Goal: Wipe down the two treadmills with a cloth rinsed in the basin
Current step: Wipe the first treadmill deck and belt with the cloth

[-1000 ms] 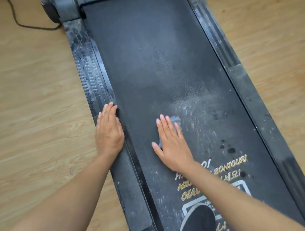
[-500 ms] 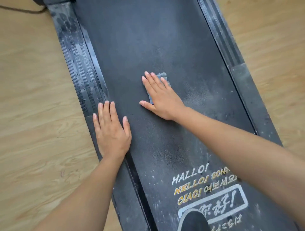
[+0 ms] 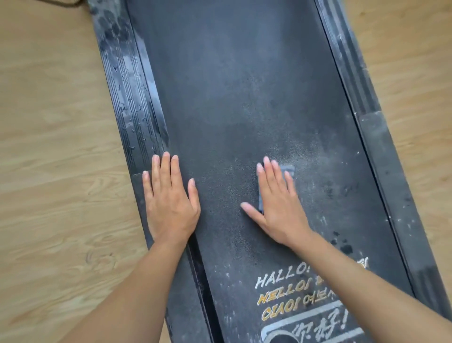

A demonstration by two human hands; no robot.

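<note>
One black, dusty-belted treadmill (image 3: 232, 98) was in view; two ribbed black side rails were on it, left rail (image 3: 122, 73) and right rail (image 3: 381, 151); two bare hands were counted, left hand (image 3: 168, 203) and right hand (image 3: 281, 208), five fingers showing on each; one small grey-blue cloth (image 3: 289, 169) was under right hand; one dark cable (image 3: 68, 3) was at top edge; one light wood-plank floor (image 3: 49, 171); three lines of printed greetings (image 3: 281, 279) were legible; one white rounded frame (image 3: 318, 328) was below them; dark spots were too blurred to count.
</note>
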